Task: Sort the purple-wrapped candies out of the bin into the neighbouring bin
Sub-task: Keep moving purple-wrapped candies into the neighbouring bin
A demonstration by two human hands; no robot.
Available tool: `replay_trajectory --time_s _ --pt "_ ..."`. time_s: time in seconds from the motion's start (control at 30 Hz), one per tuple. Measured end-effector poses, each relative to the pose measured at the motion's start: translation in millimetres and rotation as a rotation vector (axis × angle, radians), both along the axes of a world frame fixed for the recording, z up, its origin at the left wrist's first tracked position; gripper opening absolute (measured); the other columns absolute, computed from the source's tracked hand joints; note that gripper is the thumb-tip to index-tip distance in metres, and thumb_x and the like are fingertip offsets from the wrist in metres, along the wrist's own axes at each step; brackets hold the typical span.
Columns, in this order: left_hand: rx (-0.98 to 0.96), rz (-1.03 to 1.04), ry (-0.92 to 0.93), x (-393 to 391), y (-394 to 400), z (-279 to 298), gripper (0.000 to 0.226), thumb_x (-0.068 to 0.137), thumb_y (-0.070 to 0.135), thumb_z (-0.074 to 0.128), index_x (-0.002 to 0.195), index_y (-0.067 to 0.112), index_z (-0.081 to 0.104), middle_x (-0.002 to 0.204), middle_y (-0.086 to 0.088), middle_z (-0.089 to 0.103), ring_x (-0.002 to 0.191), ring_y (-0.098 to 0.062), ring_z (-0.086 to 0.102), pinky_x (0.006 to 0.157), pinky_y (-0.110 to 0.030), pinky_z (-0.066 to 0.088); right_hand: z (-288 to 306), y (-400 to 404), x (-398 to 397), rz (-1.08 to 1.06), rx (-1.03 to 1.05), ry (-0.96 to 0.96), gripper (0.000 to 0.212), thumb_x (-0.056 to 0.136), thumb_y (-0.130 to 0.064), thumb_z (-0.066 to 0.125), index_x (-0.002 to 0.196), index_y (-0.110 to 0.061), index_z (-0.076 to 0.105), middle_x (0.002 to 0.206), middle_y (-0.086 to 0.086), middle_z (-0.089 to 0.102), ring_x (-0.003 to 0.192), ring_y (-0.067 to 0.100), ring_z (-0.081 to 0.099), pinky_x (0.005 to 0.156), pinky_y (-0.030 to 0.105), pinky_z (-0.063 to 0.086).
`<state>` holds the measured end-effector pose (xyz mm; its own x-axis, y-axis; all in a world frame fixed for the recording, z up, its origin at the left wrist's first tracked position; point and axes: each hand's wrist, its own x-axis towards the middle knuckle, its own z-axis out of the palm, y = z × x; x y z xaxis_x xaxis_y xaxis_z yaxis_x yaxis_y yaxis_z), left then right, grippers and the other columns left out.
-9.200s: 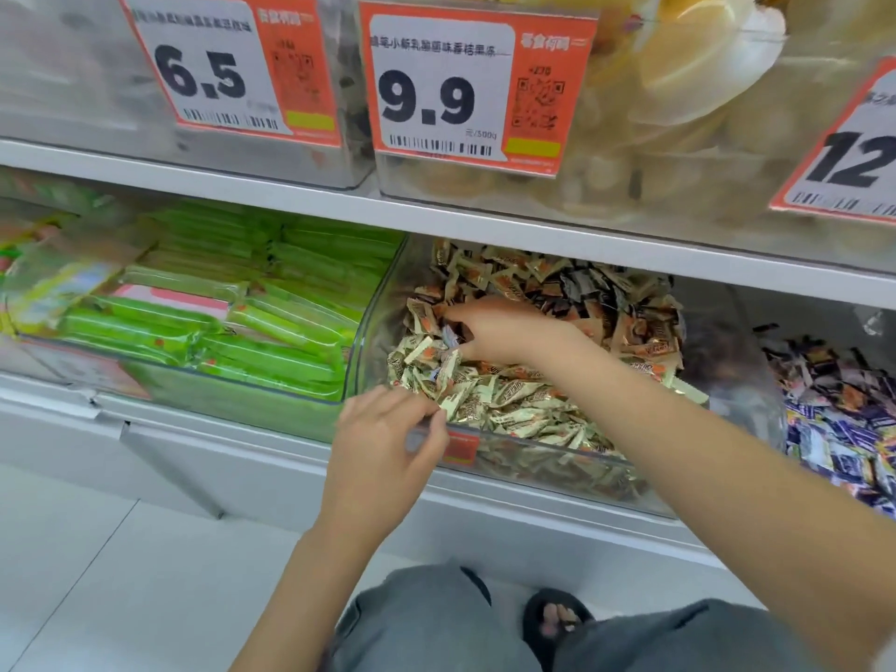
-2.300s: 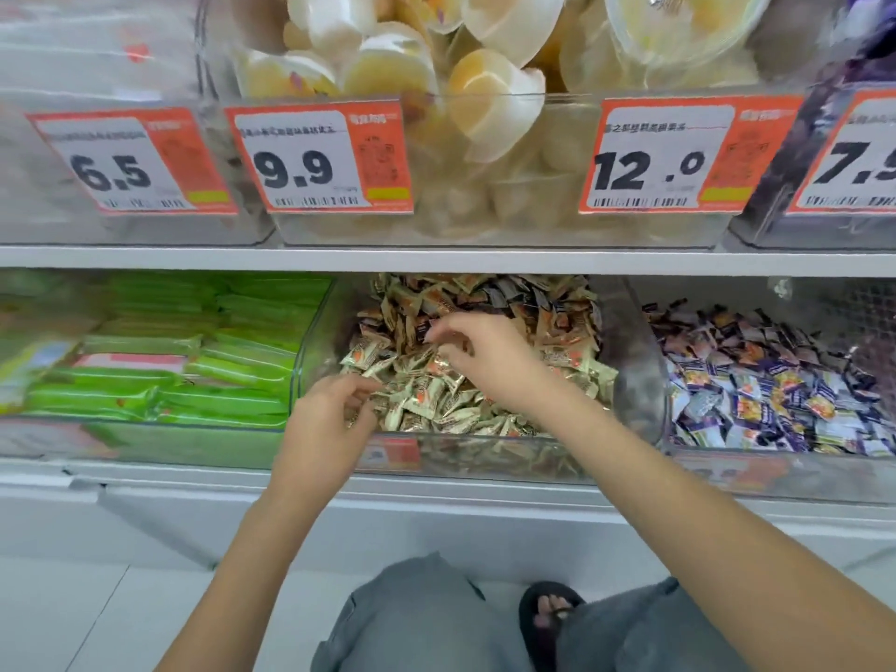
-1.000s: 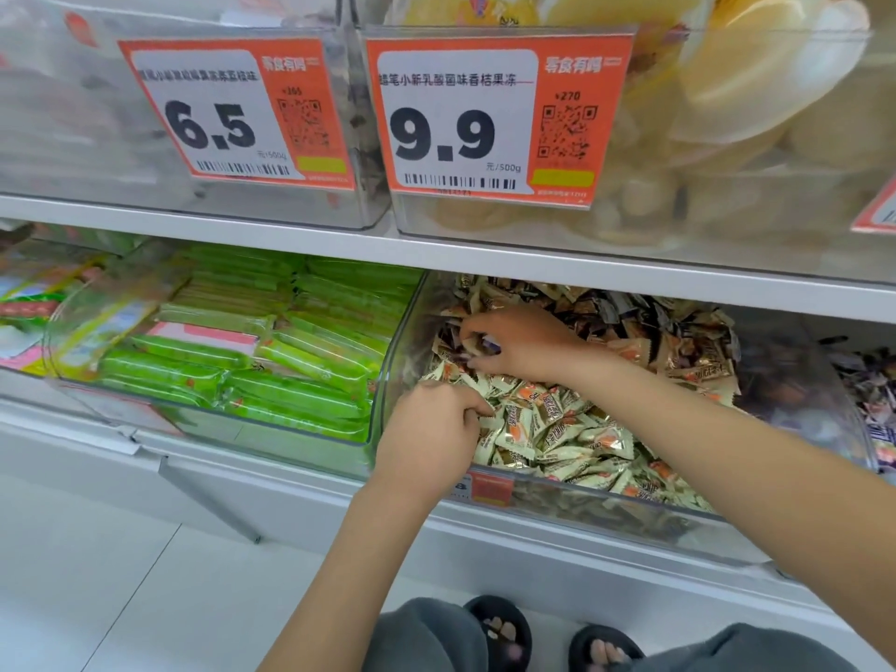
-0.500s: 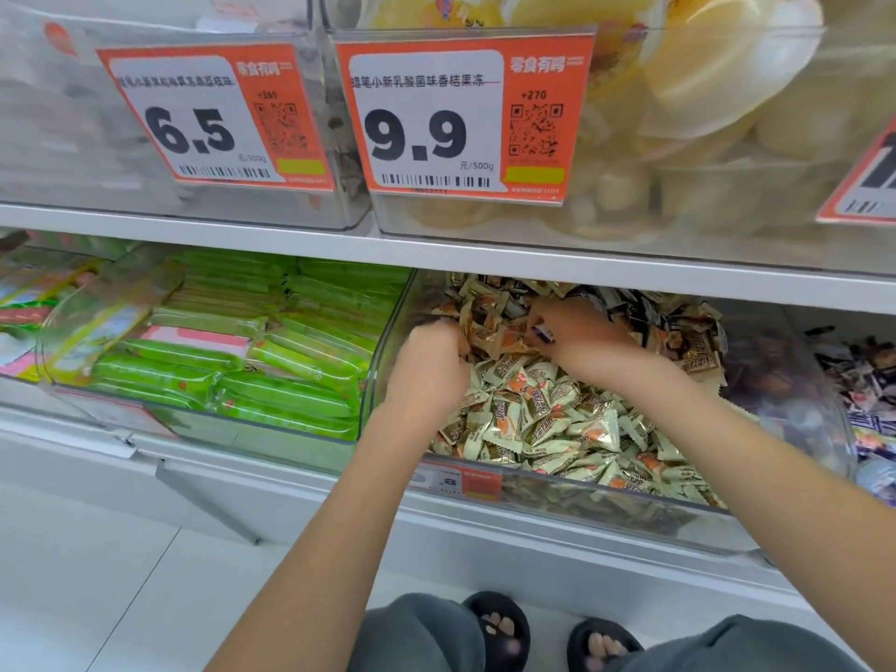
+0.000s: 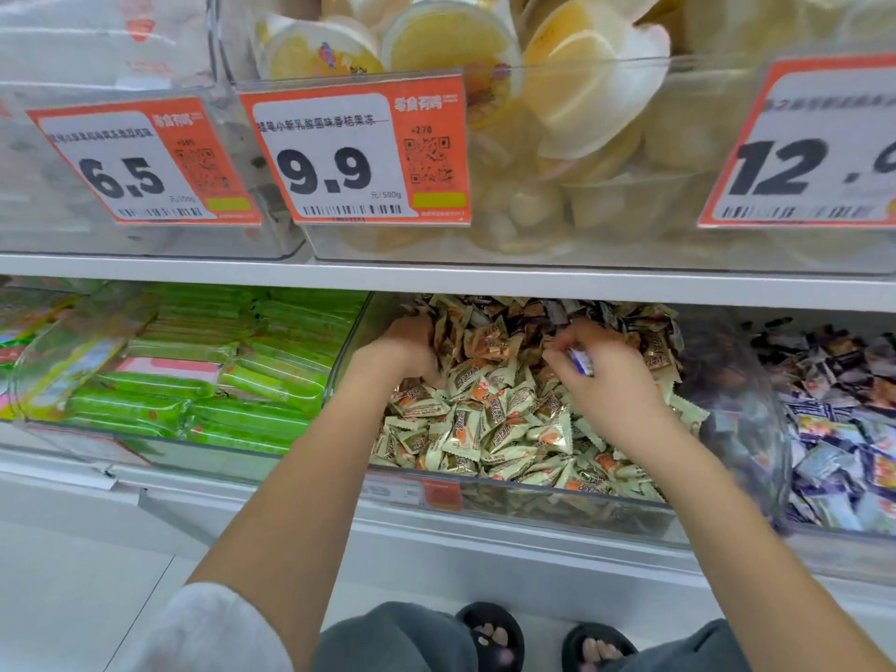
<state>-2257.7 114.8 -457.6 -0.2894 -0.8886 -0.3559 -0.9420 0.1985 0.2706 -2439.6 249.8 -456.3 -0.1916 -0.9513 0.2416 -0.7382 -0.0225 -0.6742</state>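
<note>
A clear middle bin [image 5: 533,499] on the lower shelf holds a heap of cream-and-orange wrapped candies [image 5: 489,429]. My right hand [image 5: 606,375] hovers over the heap, fingers pinched on a purple-wrapped candy [image 5: 580,362]. My left hand [image 5: 409,346] is dug into the candies at the bin's left side, fingers curled among the wrappers; whether it holds anything is hidden. The neighbouring bin [image 5: 776,429] on the right holds many purple-wrapped candies [image 5: 843,429].
A clear bin of green packets [image 5: 218,380] sits to the left. The shelf edge [image 5: 436,276] overhangs the bins closely. Above it stand bins of jelly cups [image 5: 557,89] with orange price tags [image 5: 359,152]. My sandalled feet [image 5: 489,637] are on the white floor.
The right hand has lifted from the heap and shifted right, the purple-wrapped candy still pinched. The left hand pushed deeper into the bin's left side. The view has tilted upward.
</note>
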Motion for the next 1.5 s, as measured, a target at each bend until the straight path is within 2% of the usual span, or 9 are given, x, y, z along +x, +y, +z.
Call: replay_trajectory --time_s 0.1,0.2,0.33,0.57,0.8,0.93,1.17,1.37,1.5 --pt "0.08 -0.052 -0.113 -2.1 -3.5 6.2 0.088 0.077 0.031 0.077 0.145 0.009 0.025 0.145 -0.01 0.041 0.129 -0.03 0.043 0.096 -0.034 0.041 -5.0 28.3 -3.3 0.011 0.028 -0.177 0.015 0.094 -0.029 0.055 0.08 -0.026 0.052 0.09 -0.02 0.06 0.087 -0.004 0.056 0.066 0.012 0.041" --pt "0.054 -0.111 -0.191 -5.9 -6.1 13.3 0.094 0.073 0.037 0.079 0.146 0.009 0.026 0.146 -0.009 0.04 0.125 -0.029 0.047 0.096 -0.034 0.045 -11.6 47.2 -3.9 0.007 0.006 -0.269 0.016 0.094 -0.028 0.055 0.079 -0.029 0.051 0.088 -0.022 0.059 0.085 -0.019 0.051 0.062 0.001 0.035" --pt "0.012 -0.156 -0.292 -10.1 0.9 12.1 0.092 0.077 0.038 0.075 0.147 0.012 0.022 0.15 -0.01 0.033 0.131 -0.03 0.04 0.097 -0.032 0.04 -10.7 55.5 -10.4 0.014 -0.004 -0.304 0.014 0.095 -0.028 0.052 0.081 -0.026 0.052 0.088 -0.021 0.06 0.076 0.004 0.057 0.057 0.012 0.043" --pt "0.058 -0.093 -0.235 -5.6 8.7 13.5 0.085 0.086 0.028 0.068 0.151 0.017 0.015 0.15 -0.011 0.033 0.125 -0.031 0.045 0.081 -0.029 0.046 -3.1 57.1 -25.9 -0.012 -0.022 -0.419 0.01 0.094 -0.028 0.055 0.084 -0.026 0.055 0.095 -0.022 0.059 0.093 -0.018 0.049 0.068 0.004 0.034" --pt "0.148 -0.073 -0.235 -1.2 14.9 15.3 0.078 0.09 0.029 0.062 0.151 0.019 0.015 0.149 -0.011 0.034 0.127 -0.033 0.044 0.085 -0.034 0.045 -1.0 55.2 -23.1 -0.003 -0.007 -0.422 0.012 0.094 -0.027 0.055 0.082 -0.027 0.053 0.097 -0.021 0.057 0.103 0.003 0.05 0.072 0.007 0.032" --pt "-0.001 -0.08 -0.188 -2.1 20.0 15.7 0.065 0.088 0.018 0.064 0.143 0.009 0.031 0.137 -0.012 0.047 0.119 -0.028 0.051 0.085 -0.028 0.045 -2.0 55.3 -23.0 0.021 0.022 -0.447 0.013 0.095 -0.027 0.055 0.083 -0.024 0.053 0.108 -0.011 0.06 0.108 0.005 0.051 0.067 0.01 0.034" --pt "-0.067 -0.055 0.091 12.3 28.4 29.2 0.034 0.084 0.023 0.07 0.113 0.012 0.059 0.112 -0.005 0.058 0.089 -0.017 0.054 0.066 -0.02 0.042 -0.8 53.3 -24.8 0.019 -0.007 -0.447 0.01 0.095 -0.028 0.054 0.086 -0.021 0.056 0.107 -0.015 0.058 0.102 -0.001 0.051 0.059 0.004 0.039" --pt "0.037 0.052 0.539 24.1 46.9 51.5 0.013 0.081 0.019 0.073 0.09 0.021 0.063 0.074 0.004 0.061 0.065 -0.013 0.053 0.051 -0.019 0.041 1.0 47.2 -15.2 0.068 -0.022 -0.474 0.012 0.094 -0.024 0.056 0.082 -0.022 0.055 0.096 -0.019 0.058 0.098 -0.004 0.051 0.077 0.01 0.036" --pt "0.106 0.035 0.747 14.4 67.9 61.0 0.018 0.08 0.015 0.074 0.093 0.02 0.064 0.071 0.004 0.063 0.065 -0.014 0.052 0.052 -0.021 0.04 4.3 43.8 -3.0 0.1 0.002 -0.493 0.005 0.091 -0.038 0.058 0.093 -0.034 0.057 0.091 -0.024 0.055 0.074 -0.017 0.051 0.058 0.008 0.035"
